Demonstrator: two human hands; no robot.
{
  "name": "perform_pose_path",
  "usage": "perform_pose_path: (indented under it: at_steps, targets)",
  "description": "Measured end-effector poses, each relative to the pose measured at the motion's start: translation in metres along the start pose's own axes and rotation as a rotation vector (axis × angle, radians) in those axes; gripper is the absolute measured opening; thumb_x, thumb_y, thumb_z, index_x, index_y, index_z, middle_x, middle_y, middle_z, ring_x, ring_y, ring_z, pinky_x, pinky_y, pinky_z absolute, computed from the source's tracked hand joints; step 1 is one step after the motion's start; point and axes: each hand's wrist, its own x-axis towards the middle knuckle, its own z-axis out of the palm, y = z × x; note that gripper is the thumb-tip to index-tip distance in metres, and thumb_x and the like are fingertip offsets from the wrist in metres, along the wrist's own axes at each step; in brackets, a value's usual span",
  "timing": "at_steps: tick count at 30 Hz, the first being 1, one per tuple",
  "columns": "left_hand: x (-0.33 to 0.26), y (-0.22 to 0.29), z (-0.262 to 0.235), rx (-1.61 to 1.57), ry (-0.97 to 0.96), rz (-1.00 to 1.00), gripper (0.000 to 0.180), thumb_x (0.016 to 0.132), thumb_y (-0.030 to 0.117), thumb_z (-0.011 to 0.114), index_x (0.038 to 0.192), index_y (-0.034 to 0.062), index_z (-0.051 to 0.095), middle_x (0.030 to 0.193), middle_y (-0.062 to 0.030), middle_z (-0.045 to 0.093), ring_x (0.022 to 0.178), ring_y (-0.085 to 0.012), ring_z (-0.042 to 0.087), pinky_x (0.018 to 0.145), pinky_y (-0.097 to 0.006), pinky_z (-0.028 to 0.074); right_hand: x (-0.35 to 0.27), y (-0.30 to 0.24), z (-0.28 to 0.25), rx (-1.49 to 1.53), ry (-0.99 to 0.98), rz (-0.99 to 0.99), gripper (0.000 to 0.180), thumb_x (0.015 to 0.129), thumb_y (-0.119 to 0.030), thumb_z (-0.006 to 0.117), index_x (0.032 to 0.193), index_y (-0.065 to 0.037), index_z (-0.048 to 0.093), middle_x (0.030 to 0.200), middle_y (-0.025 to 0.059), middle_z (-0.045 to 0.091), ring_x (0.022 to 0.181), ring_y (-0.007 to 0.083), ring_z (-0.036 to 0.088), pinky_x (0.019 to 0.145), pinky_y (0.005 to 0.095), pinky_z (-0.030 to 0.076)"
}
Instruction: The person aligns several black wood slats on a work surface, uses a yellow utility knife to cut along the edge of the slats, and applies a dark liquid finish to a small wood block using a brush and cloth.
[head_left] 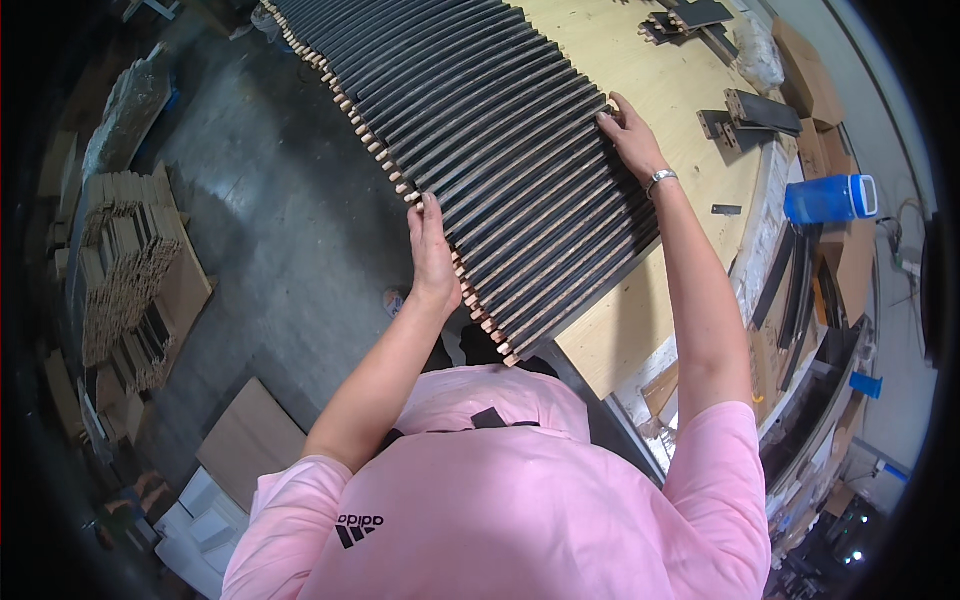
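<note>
A long row of narrow black slats [480, 150] lies side by side on the wooden table. Light wooden dowel pegs [385, 165] stick out along their left ends. My left hand [434, 262] is at that pegged edge, its fingers pressed together against the end of a slat. At the opposite ends my right hand [634, 143], with a silver bracelet at the wrist, closes its thumb and fingers on a slat end. The slat seems to be the same one, spanned between both hands. Part of each grip is hidden.
Loose black boards [755, 115] and a small dark plate [726, 210] lie on the pale tabletop [620, 320]. A blue plastic container [828, 198] stands beyond the right edge. Left on the floor are stacked boards [130, 260] and a flat cardboard sheet [252, 440].
</note>
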Motion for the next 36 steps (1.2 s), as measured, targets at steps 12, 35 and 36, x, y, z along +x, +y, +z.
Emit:
perform_pose_path:
  at_steps: [12, 35, 36]
  targets:
    - [-0.003, -0.007, 0.002, 0.068, 0.025, 0.020, 0.054, 0.100, 0.047, 0.043, 0.133, 0.0048, 0.037, 0.130, -0.0117, 0.048, 0.117, -0.0199, 0.051, 0.101, -0.034, 0.042, -0.009, 0.001, -0.015, 0.176, -0.112, -0.036, 0.064, 0.094, -0.027, 0.058, 0.149, -0.007, 0.031, 0.134, 0.0176, 0.053, 0.123, 0.0239, 0.050, 0.105, 0.0305, 0.035]
    - [-0.076, -0.033, -0.011, -0.106, 0.035, -0.192, 0.042, 0.102, 0.039, 0.042, 0.131, 0.0084, 0.042, 0.126, -0.0058, 0.054, 0.115, -0.0165, 0.053, 0.099, -0.033, 0.043, -0.056, 0.023, -0.056, 0.287, -0.378, -0.056, 0.066, 0.097, -0.029, 0.054, 0.152, -0.010, 0.023, 0.156, 0.0096, 0.025, 0.143, 0.0206, 0.025, 0.116, 0.0311, 0.018]
    - [-0.078, -0.036, -0.008, -0.149, 0.057, -0.264, 0.041, 0.102, 0.037, 0.044, 0.132, 0.0083, 0.042, 0.126, -0.0058, 0.054, 0.115, -0.0167, 0.052, 0.099, -0.033, 0.043, -0.061, 0.028, -0.054, 0.249, -0.359, -0.073, 0.065, 0.097, -0.029, 0.054, 0.152, -0.010, 0.024, 0.156, 0.0095, 0.026, 0.142, 0.0206, 0.026, 0.116, 0.0313, 0.019]
